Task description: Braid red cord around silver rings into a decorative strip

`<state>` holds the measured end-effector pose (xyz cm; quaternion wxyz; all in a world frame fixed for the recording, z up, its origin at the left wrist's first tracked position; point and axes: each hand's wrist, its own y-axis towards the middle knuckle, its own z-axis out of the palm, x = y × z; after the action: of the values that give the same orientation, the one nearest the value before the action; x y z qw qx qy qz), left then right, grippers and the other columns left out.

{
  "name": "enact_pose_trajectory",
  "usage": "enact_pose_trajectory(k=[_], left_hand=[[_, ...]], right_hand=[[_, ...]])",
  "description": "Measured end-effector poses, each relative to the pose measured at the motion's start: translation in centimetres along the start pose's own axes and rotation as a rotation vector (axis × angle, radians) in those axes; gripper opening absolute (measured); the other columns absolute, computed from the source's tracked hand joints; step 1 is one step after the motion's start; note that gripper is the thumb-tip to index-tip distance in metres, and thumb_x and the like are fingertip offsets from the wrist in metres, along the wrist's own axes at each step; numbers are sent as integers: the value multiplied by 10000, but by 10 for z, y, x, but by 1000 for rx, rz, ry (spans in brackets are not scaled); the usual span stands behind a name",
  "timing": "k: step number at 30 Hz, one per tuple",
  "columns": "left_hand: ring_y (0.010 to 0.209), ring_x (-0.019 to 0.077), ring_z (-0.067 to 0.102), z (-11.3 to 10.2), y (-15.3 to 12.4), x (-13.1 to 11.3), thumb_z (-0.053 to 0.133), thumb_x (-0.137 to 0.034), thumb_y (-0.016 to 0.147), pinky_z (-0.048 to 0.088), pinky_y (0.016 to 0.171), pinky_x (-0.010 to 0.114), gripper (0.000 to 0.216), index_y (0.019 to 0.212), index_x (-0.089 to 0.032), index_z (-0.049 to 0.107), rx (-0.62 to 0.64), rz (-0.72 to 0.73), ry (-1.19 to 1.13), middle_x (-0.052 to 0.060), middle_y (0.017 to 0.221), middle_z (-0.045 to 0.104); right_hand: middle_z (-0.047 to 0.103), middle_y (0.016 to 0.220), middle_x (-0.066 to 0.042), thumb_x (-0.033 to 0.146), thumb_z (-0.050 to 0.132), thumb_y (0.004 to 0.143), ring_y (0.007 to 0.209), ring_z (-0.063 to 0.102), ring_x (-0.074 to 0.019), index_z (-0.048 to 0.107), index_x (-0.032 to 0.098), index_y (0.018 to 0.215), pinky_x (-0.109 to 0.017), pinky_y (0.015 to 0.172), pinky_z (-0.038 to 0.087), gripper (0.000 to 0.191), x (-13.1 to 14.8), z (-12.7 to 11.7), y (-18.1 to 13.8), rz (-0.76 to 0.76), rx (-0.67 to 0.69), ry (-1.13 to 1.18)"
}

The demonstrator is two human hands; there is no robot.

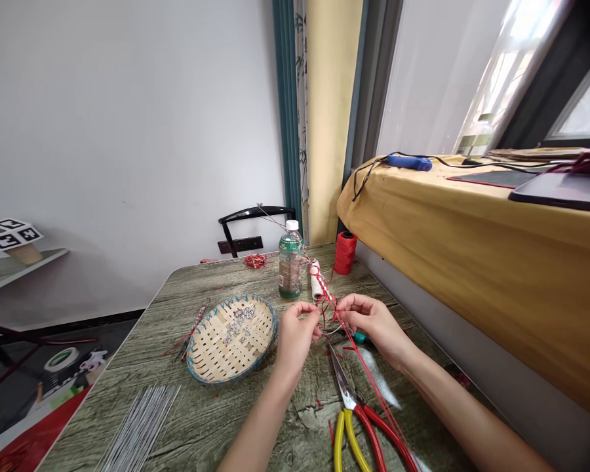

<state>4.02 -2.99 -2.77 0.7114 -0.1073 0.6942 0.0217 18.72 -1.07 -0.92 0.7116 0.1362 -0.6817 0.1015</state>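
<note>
My left hand point(299, 331) is closed in a pinch at the left of a tangle of thin red cord point(327, 303), with fingertips on a loop of it. Opposite, my right hand point(371, 320) pinches the red cord with thumb and forefinger. A narrow red-and-white braided strip point(320, 280) runs from the hands up toward the bottle. Long red strands trail down to the lower right, beneath my right wrist. Between the hands a thin pale loop hangs; its material is unclear. Below them lie pliers point(345, 387) with one red and one yellow handle pair.
A woven basket point(201, 375) with small clear pieces lies left, near a bundle of thin metal rods point(140, 426). A green-labelled bottle point(290, 259), white spool point(316, 288) and red spool point(345, 252) stand behind. A yellow-draped ledge point(452, 242) borders the right.
</note>
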Motion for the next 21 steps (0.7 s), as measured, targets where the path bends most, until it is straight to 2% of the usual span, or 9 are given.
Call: enact_pose_trajectory(k=[2,6,9,17,21], left_hand=[[752,149,593,2,0,4,516,-277,841,503,648,330,230,1018,-134,551,-42,55,6,52,951,599],[499,80,512,8,-4,7,550,-132,769,426,513,224,45,812,-138,562,-107,160,-21,-30,656,576],[444,78,485,11,-6,5,535,-111,730,381,469,198,77,786,-153,567,-100,194,-55,-62,515,519],[421,67,479,16,-7,2,564,-122,715,389,443,200,98,798,-111,617,10,115,-108,-32,572,581],[497,94,522,15,-9,-1,569,-237,742,417,493,213,163,784,-109,661,-1,96,-107,-7,577,602]], right_hand=[[513,602,40,168,615,668,538,401,-69,569,153,675,-197,513,313,50,-1,1,1,-8,-6,2],[493,611,49,166,624,660,547,398,-69,538,161,664,-196,513,311,86,-4,2,2,-27,-3,17],[498,624,45,162,611,671,561,403,-72,538,162,685,-198,524,315,75,-5,2,3,-30,12,30],[499,613,43,149,574,695,547,396,-70,542,158,717,-199,530,315,39,-12,-1,4,-17,52,43],[507,626,42,163,585,692,549,411,-71,545,158,728,-197,529,321,54,-13,-2,4,-19,57,26]])
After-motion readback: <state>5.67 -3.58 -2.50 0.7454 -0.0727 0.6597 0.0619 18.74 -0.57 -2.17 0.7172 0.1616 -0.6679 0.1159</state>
